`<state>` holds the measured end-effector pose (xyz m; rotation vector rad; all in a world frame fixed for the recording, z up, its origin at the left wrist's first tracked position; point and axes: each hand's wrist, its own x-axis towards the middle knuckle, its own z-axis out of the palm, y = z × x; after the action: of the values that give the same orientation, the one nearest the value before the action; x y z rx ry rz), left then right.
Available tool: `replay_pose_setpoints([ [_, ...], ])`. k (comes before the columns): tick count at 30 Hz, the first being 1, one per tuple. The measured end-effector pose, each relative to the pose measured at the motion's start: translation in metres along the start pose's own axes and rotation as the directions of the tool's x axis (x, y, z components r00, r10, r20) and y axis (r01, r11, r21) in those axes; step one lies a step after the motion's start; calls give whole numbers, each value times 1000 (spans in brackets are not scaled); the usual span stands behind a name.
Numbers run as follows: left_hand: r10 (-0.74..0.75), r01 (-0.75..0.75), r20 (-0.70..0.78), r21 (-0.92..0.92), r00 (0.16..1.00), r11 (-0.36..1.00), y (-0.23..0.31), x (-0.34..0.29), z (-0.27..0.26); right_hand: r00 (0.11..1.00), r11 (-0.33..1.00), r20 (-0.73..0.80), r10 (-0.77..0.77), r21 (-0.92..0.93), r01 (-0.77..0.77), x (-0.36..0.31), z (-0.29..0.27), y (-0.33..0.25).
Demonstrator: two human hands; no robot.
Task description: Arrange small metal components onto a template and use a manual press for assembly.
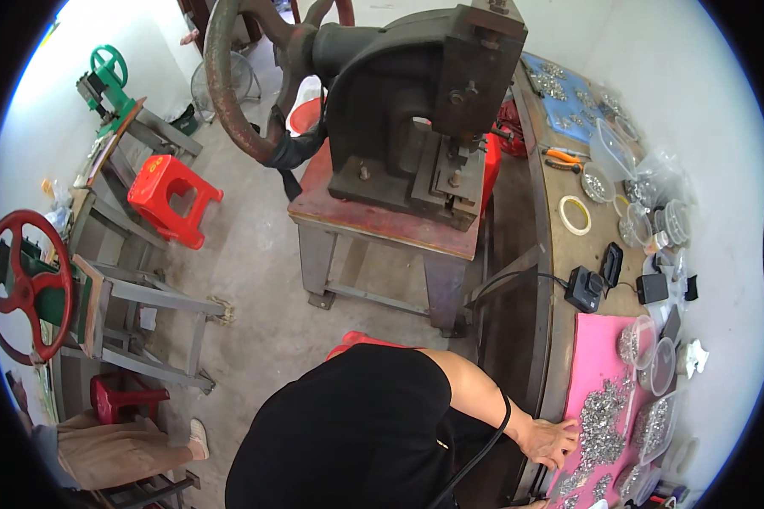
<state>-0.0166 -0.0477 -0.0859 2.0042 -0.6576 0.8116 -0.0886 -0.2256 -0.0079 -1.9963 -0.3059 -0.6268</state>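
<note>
My left hand (548, 441) reaches over the bench's near edge onto a pink mat (598, 335). Its fingers are bent and a little apart, at the edge of a heap of small shiny metal parts (603, 424); nothing shows gripped in them. Of my right hand (533, 505) only a sliver shows at the lower edge; its fingers are cut off from view. Beyond the heap stand clear plastic tubs (654, 428) with more such parts. A thin black cable hangs across my bare left arm, beside my black top.
A heavy dark hand press (399, 110) stands on a red-topped table. Along the bench lie a black boxy camera (583, 288), a tape roll (575, 215), orange-handled pliers (562, 161) and a blue mat (569, 106). Leftward are red stools (171, 199), smaller presses and a seated person (119, 454).
</note>
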Motion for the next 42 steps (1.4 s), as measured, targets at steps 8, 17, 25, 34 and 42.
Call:
replay_pose_setpoints([
  [8, 31, -38, 31, 289, 999, 956, 15, 4, -43, 954, 961, -206, 219, -123, -247, -5, 20, 25],
  [17, -32, 13, 141, 135, 989, 991, 24, 13, -53, 969, 972, -184, 166, 194, -130, -10, 17, 27],
  [25, -70, 68, 165, 15, 984, 998, 32, 13, -63, 995, 997, 74, 63, -55, -59, 4, -8, 7],
  [34, -139, 126, 202, 75, 970, 989, 35, 19, -63, 1000, 915, 17, 22, -404, -13, 153, -6, 98],
  [42, -141, 126, 218, 82, 966, 989, 33, 19, -67, 998, 718, 65, -21, -694, 60, 175, 18, 137],
])
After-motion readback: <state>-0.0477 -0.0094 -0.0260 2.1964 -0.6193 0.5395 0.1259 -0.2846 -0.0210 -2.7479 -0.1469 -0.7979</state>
